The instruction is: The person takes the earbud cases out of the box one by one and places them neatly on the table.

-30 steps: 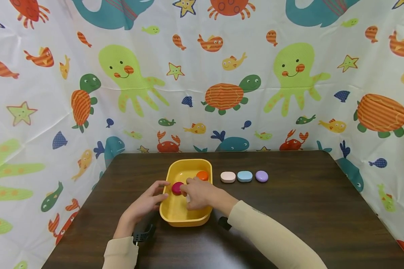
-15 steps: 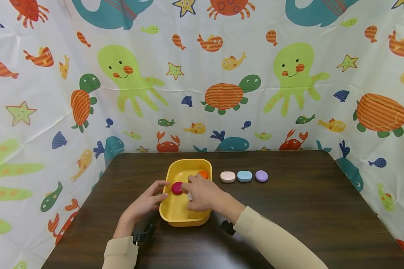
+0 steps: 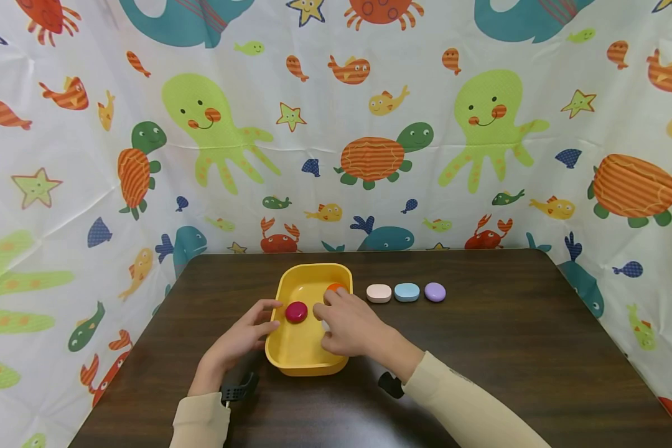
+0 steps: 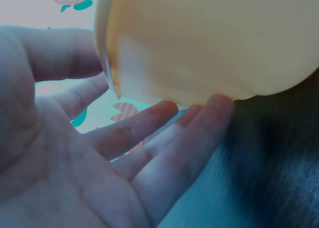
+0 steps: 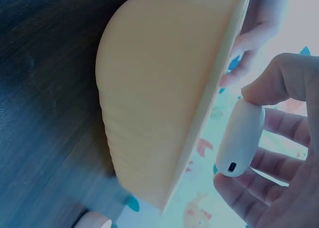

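Right wrist view: the right hand [image 5: 299, 163] grips a smooth white plastic-looking capsule [image 5: 241, 138] over the rounded yellow plastic tub [image 5: 149, 88]. Likely light, rigid, slightly slippery; hold both ends. The left hand [image 4: 99, 158], fingers extended, touches the tub.

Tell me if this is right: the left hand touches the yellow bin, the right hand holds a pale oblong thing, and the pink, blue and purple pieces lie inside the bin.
One error: the pink piece, blue piece and purple piece lie outside the yellow bin, on the dark table, as the head view shows. The left hand and right hand are as you said.
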Demonstrator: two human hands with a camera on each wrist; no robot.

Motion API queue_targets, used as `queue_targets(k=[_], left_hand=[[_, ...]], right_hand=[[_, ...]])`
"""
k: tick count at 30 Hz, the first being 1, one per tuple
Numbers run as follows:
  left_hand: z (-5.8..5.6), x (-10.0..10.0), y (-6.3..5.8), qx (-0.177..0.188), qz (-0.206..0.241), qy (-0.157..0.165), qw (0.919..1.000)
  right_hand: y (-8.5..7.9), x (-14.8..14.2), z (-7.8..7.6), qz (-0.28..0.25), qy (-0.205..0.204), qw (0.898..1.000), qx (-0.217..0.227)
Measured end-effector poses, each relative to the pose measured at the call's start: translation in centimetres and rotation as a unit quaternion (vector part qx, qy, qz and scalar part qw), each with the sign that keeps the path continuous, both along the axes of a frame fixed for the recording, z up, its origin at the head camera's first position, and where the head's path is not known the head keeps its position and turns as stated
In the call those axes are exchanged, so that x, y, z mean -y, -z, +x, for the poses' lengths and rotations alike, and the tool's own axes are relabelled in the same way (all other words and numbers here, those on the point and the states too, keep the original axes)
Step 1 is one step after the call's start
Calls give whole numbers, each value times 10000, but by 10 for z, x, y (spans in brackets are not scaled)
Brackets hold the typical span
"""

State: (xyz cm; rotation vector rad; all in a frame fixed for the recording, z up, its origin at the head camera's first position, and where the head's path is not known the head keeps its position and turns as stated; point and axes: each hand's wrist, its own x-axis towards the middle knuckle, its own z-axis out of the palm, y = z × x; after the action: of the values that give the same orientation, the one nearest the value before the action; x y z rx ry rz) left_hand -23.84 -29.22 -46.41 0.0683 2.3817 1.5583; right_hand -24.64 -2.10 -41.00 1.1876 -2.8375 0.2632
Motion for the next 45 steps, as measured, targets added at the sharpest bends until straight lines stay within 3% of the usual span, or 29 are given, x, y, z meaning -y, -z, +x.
queue_targets(k=[9, 21, 33, 45], left_hand=[[2, -1, -3, 4, 39, 70, 10000], [1, 0, -2, -10, 43, 98, 9999], [0, -2, -4, 13, 57, 119, 9999], [1, -2, -2, 7, 24, 122, 9999]], right_hand=[[-3, -16, 5, -251, 67, 9996, -118], [-2, -40, -2, -696, 664, 9954, -49], [12, -63, -16, -903, 950, 9913, -88], [32, -76, -30, -682, 1169, 9908, 70]])
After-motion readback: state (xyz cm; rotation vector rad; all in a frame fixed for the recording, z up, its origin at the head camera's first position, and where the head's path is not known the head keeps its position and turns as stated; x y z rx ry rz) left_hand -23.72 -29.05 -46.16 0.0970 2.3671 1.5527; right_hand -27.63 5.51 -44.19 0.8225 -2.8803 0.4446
